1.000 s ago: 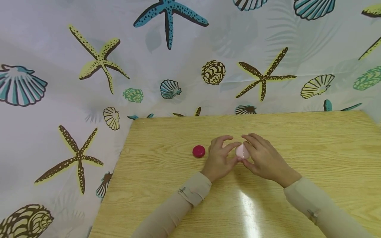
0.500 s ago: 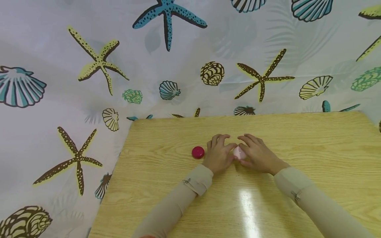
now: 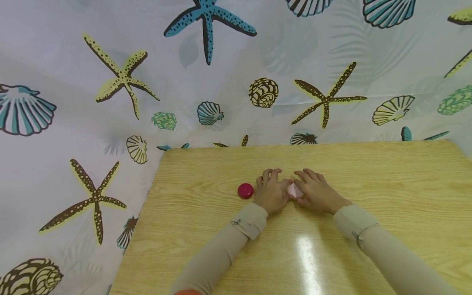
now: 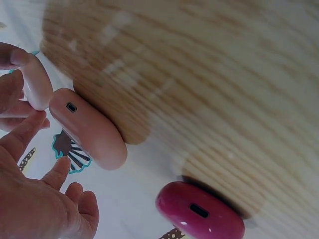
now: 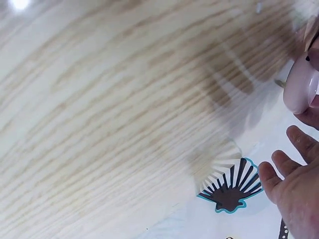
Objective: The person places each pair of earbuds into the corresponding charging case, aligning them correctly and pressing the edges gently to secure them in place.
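A pale pink rounded case (image 3: pixel 294 191) sits between my two hands, low over the table. My left hand (image 3: pixel 273 194) pinches its left edge with thumb and index finger, the other fingers spread out. My right hand (image 3: pixel 316 190) holds the right side between thumb and fingers. In the left wrist view a salmon-pink case (image 4: pixel 89 130) with a small charging port stands right beside the pale one; my left hand hides it from the head view. A glossy magenta case (image 3: pixel 245 191), also with a port, lies left of my left hand.
The wood-grain table (image 3: pixel 191 229) runs back to a white curtain (image 3: pixel 228 82) printed with starfish and shells. Light glares off the tabletop in front of my hands.
Both hands have drawn slightly closer together and left with the pale pink case, the right hand moving more. The magenta case keeps its place on the table.
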`<act>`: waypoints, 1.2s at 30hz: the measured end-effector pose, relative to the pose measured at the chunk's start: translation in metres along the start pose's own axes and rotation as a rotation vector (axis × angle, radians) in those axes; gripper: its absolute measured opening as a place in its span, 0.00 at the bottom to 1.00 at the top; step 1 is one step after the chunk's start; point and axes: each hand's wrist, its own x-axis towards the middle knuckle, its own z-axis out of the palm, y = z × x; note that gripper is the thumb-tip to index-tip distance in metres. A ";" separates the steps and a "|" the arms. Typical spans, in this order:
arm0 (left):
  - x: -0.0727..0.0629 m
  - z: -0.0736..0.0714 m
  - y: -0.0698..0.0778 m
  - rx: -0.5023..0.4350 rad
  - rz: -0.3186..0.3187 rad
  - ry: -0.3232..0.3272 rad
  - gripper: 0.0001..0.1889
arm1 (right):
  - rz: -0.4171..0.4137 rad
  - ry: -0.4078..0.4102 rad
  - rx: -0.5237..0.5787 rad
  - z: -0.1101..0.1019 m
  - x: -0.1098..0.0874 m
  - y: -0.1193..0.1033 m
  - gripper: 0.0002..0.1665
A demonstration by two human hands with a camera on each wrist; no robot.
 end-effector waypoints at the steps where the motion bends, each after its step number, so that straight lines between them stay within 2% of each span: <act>1: 0.000 0.001 0.001 0.004 -0.006 -0.007 0.20 | 0.007 -0.009 0.001 0.001 0.000 0.001 0.29; 6: 0.000 0.003 0.003 0.019 -0.023 -0.043 0.21 | 0.033 -0.036 0.019 0.004 -0.001 0.002 0.29; 15: 0.001 0.005 0.003 -0.006 -0.036 -0.090 0.24 | 0.074 -0.061 0.049 0.007 -0.003 0.003 0.30; 24: 0.003 0.006 0.003 -0.023 -0.052 -0.117 0.25 | 0.101 -0.085 0.056 0.006 -0.004 0.002 0.29; 36: 0.001 0.008 -0.003 -0.064 -0.021 -0.084 0.27 | 0.145 -0.107 0.095 0.002 -0.006 -0.002 0.32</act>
